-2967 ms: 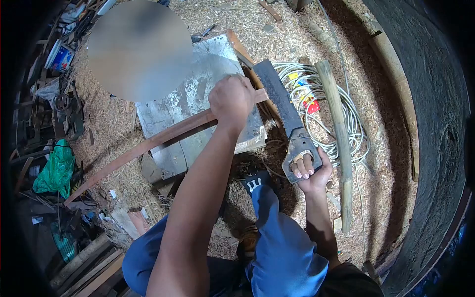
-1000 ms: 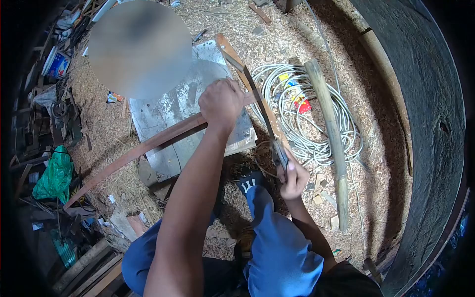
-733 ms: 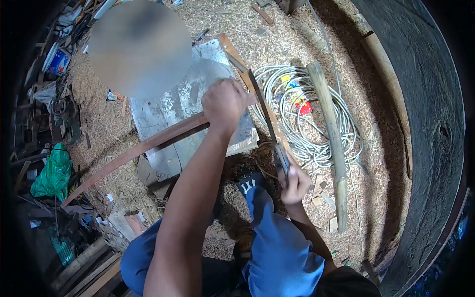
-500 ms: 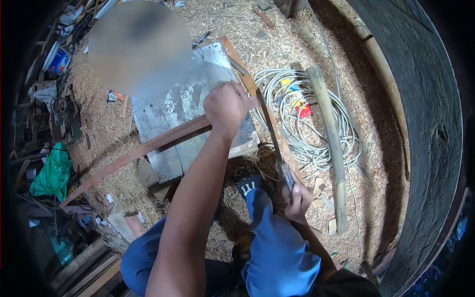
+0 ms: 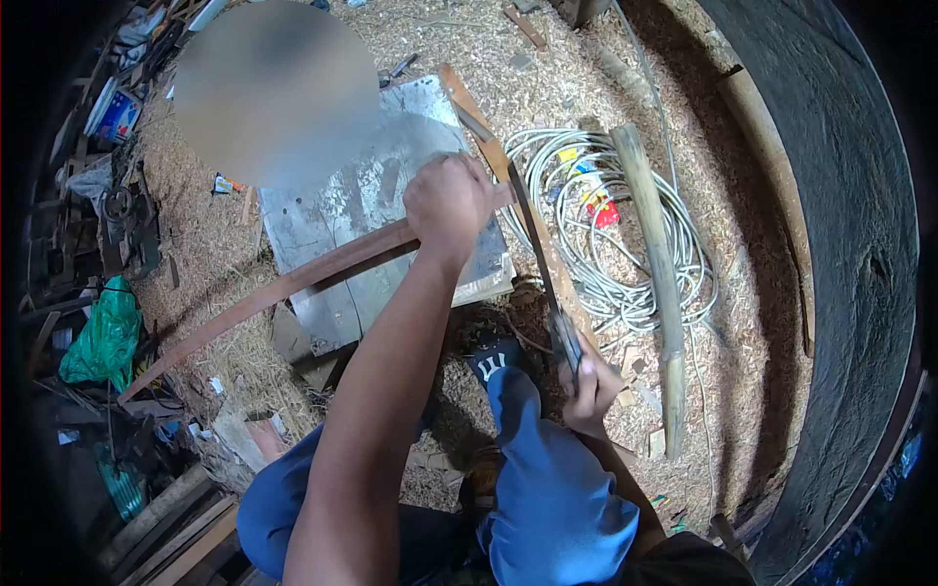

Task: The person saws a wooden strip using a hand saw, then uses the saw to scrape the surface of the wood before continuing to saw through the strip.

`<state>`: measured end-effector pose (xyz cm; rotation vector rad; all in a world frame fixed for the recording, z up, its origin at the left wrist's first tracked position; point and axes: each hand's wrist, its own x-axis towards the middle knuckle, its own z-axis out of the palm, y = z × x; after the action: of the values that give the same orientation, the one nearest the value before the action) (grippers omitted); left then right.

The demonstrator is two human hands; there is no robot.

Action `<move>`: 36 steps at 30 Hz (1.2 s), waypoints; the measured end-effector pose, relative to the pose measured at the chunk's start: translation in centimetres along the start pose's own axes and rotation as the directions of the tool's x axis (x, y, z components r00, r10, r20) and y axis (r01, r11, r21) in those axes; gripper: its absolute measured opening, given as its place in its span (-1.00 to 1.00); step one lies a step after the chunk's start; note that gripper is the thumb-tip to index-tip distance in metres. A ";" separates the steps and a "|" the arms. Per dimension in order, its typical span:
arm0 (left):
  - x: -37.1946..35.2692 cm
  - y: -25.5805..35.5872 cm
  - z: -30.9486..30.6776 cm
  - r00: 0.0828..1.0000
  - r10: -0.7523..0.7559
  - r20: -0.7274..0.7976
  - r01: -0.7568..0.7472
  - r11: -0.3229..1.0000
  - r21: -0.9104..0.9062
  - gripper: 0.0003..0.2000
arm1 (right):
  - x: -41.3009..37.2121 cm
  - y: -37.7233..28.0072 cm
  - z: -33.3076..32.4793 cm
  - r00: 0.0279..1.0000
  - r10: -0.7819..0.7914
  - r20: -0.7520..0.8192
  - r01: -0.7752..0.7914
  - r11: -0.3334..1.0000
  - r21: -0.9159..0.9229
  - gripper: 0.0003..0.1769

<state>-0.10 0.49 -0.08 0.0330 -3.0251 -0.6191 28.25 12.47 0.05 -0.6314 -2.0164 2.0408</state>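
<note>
My left hand (image 5: 448,198) is closed in a fist around a long, curved wooden strip (image 5: 322,268), pressing it down near its right end. The strip crosses a flat, worn, whitish-grey work surface (image 5: 337,210), and its far end reaches out over the floor at the left. My right hand (image 5: 590,393), low beside my knee, is wrapped around the handle of a long saw-like blade (image 5: 535,239). Dark and narrow, the blade shows nearly edge-on, with its upper part right at the strip's short end. Its teeth, if any, do not show.
A coil of pale cable (image 5: 625,283) lies on the shavings at the right, with a wooden pole (image 5: 652,234) across it. Another flat wooden piece (image 5: 489,146) runs along the work surface's right side. A large dark curved timber (image 5: 831,244) borders the right. A green bag (image 5: 103,332) sits left.
The view has shifted slightly. The blade's tip sits a touch farther away from me; both hands keep their grips and the wooden strip stays in place.
</note>
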 end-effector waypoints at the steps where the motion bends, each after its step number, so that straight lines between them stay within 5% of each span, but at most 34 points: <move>1: 0.0 0.1 0.2 1.000 0.008 -0.001 -0.008 1.000 -0.013 -0.63 | 1.2 0.0 0.5 0.999 -0.040 -0.005 0.040 0.999 0.004 -0.51; 17: -0.1 0.3 0.0 0.999 0.031 -0.032 -0.031 1.000 0.004 -0.65 | 4.1 1.9 2.0 0.996 -0.081 -0.026 0.082 0.996 0.031 -0.50; 23: 0.0 0.1 -0.1 1.000 0.011 -0.027 -0.011 1.000 -0.006 -0.65 | -0.7 0.7 -0.1 0.998 -0.044 -0.040 0.045 0.999 0.024 -0.48; 29: -0.1 0.4 -0.5 0.999 0.033 -0.008 -0.033 0.999 -0.005 -0.64 | 4.4 1.9 1.7 0.994 -0.108 -0.024 0.107 0.994 -0.021 -0.48; 36: -0.1 0.0 0.1 0.998 0.045 -0.048 -0.047 0.999 -0.023 -0.65 | 1.3 -1.9 0.0 0.999 -0.023 0.042 0.027 0.996 -0.086 -0.48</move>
<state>-0.04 0.49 -0.18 -0.0225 -2.9629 -0.6411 26.82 13.08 1.67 -0.5817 -2.1351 1.9765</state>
